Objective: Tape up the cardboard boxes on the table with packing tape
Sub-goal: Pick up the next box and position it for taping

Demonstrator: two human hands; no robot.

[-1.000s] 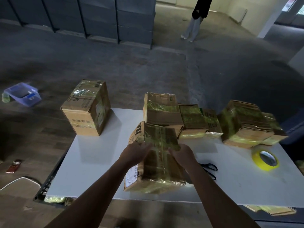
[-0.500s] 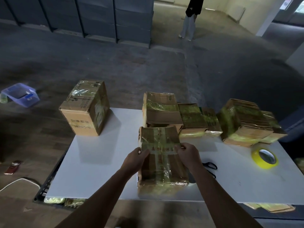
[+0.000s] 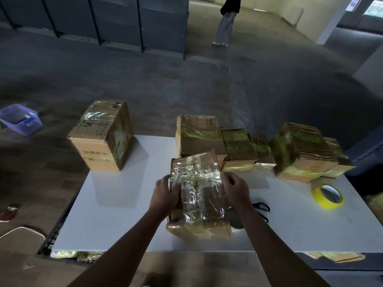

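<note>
- bin [image 3: 19,119], blue plastic, on the floor far left, well apart from the table; contents can't be made out.
- red object [image 3: 9,212] on the floor nearer the left edge, too small to identify.
- tall box [image 3: 101,137] upright on the table's far left corner, shiny clear tape over the top and down one side.
- table [image 3: 116,214], white top, dark metal frame showing at its left edge.
- left hand [image 3: 165,195] on the left edge of the middle box, fingers curled round that edge, gripping it.
- middle box [image 3: 199,195] on the table near the front edge, long side running away from the person, crinkled clear tape crossing its top both ways.
- back row of boxes [image 3: 238,150] just behind the middle box: one bigger, two lower ones touching it on the right, all banded in yellowish tape.
- person [image 3: 227,19] standing far back on the concrete floor, only dark top and pale trousers in view.
- right hand [image 3: 236,189] on the right edge of the middle box, fingers bent over the top edge, gripping; thumb hidden.
- scissors [image 3: 262,207], black handles, flat on the table just right of the right wrist, blades hidden.
- right pile [image 3: 302,152], several boxes pressed together at the far right, heavy yellowish tape.
- tape roll [image 3: 328,195], yellow, lying flat near the right pile, apart from both hands.
</note>
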